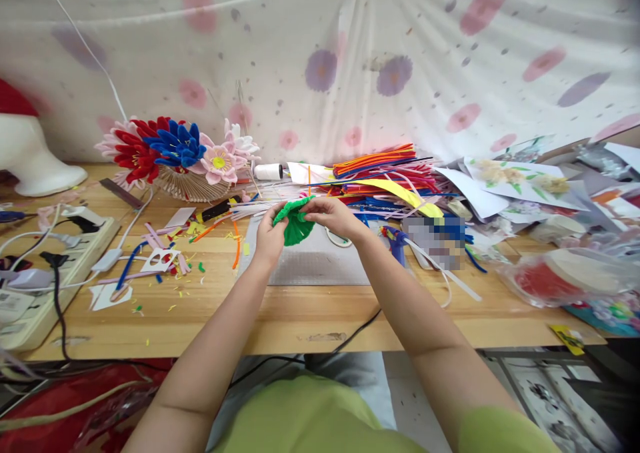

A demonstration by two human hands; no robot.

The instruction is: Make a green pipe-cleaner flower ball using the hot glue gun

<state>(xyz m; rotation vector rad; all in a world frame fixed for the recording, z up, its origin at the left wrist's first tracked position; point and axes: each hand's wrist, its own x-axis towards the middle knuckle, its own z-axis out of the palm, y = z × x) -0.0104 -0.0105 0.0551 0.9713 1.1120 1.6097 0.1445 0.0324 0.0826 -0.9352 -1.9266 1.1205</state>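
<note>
Between my two hands is a green fuzzy pipe-cleaner leaf, cupped and ruffled at its rim, held above a grey mat. My left hand pinches its left side, thumb in front. At its upper right edge, the fingers of my right hand are closed on the rim. Behind the hands lie bundles of coloured pipe cleaners, mostly orange, red and blue. A blue hot-glue gun rests to the right of the mat.
Pipe-cleaner flowers stand at the back left. A power strip with cables lies at the left, near cut scraps. On the right are papers and a plastic-wrapped roll. A black cable crosses the front edge.
</note>
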